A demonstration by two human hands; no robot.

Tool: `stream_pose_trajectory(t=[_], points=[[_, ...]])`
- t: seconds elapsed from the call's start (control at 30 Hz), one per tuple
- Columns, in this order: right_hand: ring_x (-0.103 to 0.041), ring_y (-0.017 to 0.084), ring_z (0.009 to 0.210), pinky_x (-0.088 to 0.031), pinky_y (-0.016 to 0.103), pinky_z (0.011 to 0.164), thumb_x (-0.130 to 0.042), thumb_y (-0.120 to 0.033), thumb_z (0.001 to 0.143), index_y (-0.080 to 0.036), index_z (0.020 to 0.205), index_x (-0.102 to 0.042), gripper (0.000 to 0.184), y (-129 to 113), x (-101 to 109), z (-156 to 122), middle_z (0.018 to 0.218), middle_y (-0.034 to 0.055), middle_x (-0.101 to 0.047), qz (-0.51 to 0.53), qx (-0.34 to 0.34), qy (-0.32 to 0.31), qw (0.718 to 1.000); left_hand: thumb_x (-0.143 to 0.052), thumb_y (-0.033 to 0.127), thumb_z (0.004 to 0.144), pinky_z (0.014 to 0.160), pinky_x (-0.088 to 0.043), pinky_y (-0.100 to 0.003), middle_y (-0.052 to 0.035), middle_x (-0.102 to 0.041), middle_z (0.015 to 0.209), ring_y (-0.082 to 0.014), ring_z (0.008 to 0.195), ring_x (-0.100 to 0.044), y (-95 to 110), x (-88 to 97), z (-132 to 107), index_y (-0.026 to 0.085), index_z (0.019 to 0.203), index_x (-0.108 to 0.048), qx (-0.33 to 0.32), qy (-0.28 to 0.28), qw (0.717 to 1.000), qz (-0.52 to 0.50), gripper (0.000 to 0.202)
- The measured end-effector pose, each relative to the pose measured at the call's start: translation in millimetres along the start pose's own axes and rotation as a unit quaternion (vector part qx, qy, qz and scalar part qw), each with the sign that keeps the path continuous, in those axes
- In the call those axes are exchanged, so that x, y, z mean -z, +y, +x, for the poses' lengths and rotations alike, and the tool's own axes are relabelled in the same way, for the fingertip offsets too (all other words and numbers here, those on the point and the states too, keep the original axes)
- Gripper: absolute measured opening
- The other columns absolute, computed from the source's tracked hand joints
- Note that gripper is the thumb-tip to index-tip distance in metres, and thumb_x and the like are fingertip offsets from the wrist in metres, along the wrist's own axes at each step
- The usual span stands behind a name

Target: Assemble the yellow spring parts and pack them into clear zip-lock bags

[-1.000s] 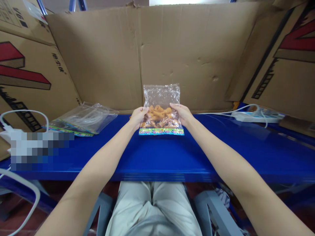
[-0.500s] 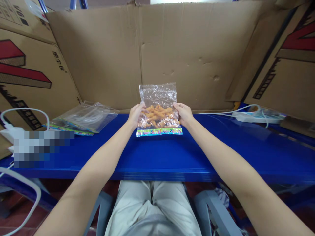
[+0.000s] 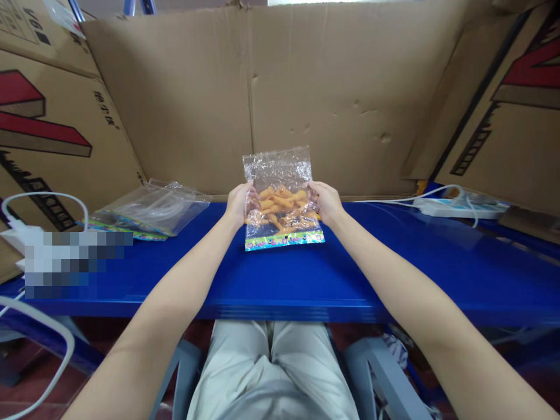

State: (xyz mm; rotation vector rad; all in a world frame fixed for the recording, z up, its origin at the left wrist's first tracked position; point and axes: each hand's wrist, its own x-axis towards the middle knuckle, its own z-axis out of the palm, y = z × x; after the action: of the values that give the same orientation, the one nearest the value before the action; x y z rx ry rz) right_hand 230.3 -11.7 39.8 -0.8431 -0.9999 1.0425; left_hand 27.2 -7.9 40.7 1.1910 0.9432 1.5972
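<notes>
A clear plastic bag [image 3: 277,169] with a colourful printed strip along its lower edge is held up over the blue shelf. Orange, curled, tube-like snack pieces [image 3: 284,204] fill its middle. My left hand [image 3: 238,204] grips the bag's left side, and my right hand [image 3: 326,201] grips the right side. Both hands are closed, with thumbs towards the top; the fingers behind the bag are partly hidden. The bag tilts a little, its left lower corner hanging lower than the right.
Flat clear bags [image 3: 153,210] with similar strips lie on the blue shelf [image 3: 289,286] at left. Cardboard [image 3: 332,93] walls the back and sides. A white power strip [image 3: 459,208] with cables lies at right; a white plug and cable [image 3: 44,195] are at left.
The bag has tilted slightly, its lower left corner dropping, and the snack pieces inside have shifted. Both hands keep their hold in nearly the same places.
</notes>
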Motion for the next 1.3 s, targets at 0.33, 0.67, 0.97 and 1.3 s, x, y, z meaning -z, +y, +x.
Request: stream_pose_trajectory(t=[0.33,0.67,0.97,1.3], points=[[-0.033,0.005,0.035,-0.026,0.019,0.034,-0.067,-0.03,0.073,-0.018,0.067,-0.059,0.016,3,-1,-2,0.043,-0.0072,-0.044,-0.051,0.018,-0.051,0.997,-0.053,0.035,0.085,0.035,-0.027,-0.018,0.0089,-0.038,0.033,-0.0079,0.029,-0.037,-3,3.0,1,0.02,0.069,-0.052,-0.039,0.031,0.998,0.032,0.022],[-0.032,0.004,0.034,-0.025,0.018,0.035,-0.064,-0.03,0.078,-0.016,0.072,-0.06,0.015,0,-2,-4,0.046,-0.0074,-0.043,-0.093,0.018,-0.035,0.995,-0.048,0.026,0.089,0.033,-0.021,-0.02,0.0103,-0.027,0.032,-0.0069,0.027,-0.026,-6,7.9,10,0.018,0.07,-0.056,-0.099,0.12,0.986,0.055,0.021],[-0.035,0.005,0.037,-0.026,0.02,0.038,-0.068,-0.029,0.072,-0.016,0.057,-0.055,0.023,7,-1,-2,0.044,-0.0049,-0.047,-0.17,0.037,-0.092,0.98,-0.048,0.033,0.089,0.034,-0.022,-0.02,0.0115,-0.024,0.035,-0.0072,0.026,-0.028,-8,15.6,17,0.02,0.076,-0.053,-0.118,0.184,0.975,0.044,0.02],[-0.033,0.007,0.033,-0.027,0.021,0.038,-0.065,-0.037,0.073,-0.018,0.061,-0.053,0.025,11,-1,0,0.038,-0.0069,-0.039,-0.251,0.121,-0.058,0.959,-0.046,0.039,0.088,0.034,-0.022,-0.02,0.0102,-0.03,0.035,-0.0082,0.028,-0.032,-3,16.4,15,0.019,0.082,-0.056,-0.118,0.17,0.976,0.076,0.023]])
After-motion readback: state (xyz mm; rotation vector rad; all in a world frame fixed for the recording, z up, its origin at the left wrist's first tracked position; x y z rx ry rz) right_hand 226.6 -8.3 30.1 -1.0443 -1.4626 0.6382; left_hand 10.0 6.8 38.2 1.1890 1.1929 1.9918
